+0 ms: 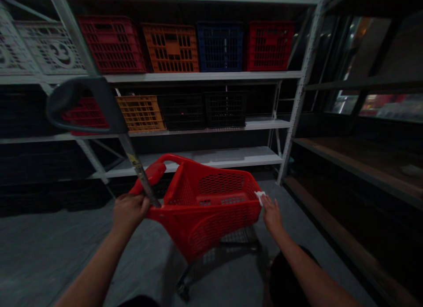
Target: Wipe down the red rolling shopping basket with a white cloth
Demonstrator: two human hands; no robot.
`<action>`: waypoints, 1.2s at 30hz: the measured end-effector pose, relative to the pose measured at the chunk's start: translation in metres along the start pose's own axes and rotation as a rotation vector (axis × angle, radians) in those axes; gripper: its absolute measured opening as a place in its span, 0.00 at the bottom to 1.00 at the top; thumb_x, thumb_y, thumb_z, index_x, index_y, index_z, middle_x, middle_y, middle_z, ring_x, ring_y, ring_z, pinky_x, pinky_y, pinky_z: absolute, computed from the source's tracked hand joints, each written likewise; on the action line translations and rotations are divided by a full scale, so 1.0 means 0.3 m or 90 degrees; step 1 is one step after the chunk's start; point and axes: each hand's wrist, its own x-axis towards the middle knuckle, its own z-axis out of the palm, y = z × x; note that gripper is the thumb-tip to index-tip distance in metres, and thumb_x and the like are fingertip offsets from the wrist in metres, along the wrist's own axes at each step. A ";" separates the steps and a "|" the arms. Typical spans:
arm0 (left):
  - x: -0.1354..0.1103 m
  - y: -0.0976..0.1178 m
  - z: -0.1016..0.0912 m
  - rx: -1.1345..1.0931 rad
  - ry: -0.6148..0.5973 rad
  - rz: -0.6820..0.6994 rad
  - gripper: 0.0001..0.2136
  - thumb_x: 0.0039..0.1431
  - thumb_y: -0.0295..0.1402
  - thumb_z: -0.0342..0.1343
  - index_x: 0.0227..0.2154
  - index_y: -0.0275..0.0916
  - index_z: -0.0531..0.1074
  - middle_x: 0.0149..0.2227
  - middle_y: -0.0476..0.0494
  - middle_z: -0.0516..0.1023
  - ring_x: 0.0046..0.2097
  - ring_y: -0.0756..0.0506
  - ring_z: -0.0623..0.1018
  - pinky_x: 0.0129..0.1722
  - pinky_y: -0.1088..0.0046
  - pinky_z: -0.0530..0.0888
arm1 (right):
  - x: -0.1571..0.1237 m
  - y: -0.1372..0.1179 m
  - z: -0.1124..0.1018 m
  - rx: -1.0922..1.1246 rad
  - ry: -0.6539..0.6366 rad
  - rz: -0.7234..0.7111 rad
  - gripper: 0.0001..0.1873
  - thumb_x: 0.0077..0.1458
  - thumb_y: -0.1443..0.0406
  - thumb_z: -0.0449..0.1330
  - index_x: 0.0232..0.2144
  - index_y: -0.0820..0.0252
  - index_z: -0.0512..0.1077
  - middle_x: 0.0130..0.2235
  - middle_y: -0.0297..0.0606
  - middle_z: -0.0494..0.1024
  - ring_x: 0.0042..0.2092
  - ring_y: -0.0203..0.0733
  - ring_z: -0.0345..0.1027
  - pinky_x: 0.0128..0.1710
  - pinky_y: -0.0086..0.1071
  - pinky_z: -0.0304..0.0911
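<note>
A red plastic shopping cart (211,212) with perforated basket walls stands in front of me. My left hand (130,212) is closed round the near end of its red handlebar, next to a metal pole (137,166) that carries a dark grey loop-shaped grip (110,104). The pole's lower end meets the cart close to that hand. At the basket's opposite end, my right hand (272,213) presses a crumpled white cloth or tissue (260,197) against the rim corner. Its fingers are partly extended over the white piece. No goods show inside the basket.
White metal shelving (205,77) spans the back. It bears a red crate (271,45), a blue crate (220,47), an orange crate (171,47) and several others. Dark shelves with wooden boards (350,170) line the right side. Grey floor (145,258) lies beneath the cart.
</note>
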 end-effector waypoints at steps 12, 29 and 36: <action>0.000 0.027 -0.038 0.015 -0.003 -0.019 0.20 0.54 0.38 0.40 0.14 0.38 0.69 0.19 0.41 0.74 0.27 0.44 0.73 0.38 0.66 0.64 | -0.024 -0.753 0.119 0.287 0.039 -0.223 0.28 0.50 0.77 0.44 0.54 0.66 0.62 0.55 0.46 0.65 0.60 0.40 0.51 0.58 0.45 0.48; -0.010 0.009 -0.027 -0.018 -0.003 -0.015 0.20 0.55 0.41 0.41 0.16 0.39 0.70 0.20 0.43 0.74 0.29 0.45 0.73 0.40 0.66 0.64 | -0.009 -0.216 0.010 0.065 -0.018 -0.157 0.32 0.46 0.79 0.43 0.53 0.60 0.64 0.55 0.42 0.66 0.58 0.41 0.55 0.59 0.49 0.38; -0.013 -0.003 -0.022 -0.087 -0.005 -0.027 0.20 0.56 0.41 0.41 0.15 0.39 0.68 0.21 0.42 0.72 0.30 0.44 0.73 0.39 0.64 0.66 | -0.012 0.011 -0.052 0.000 -0.006 0.053 0.30 0.46 0.77 0.41 0.50 0.66 0.67 0.52 0.46 0.69 0.55 0.46 0.60 0.58 0.49 0.43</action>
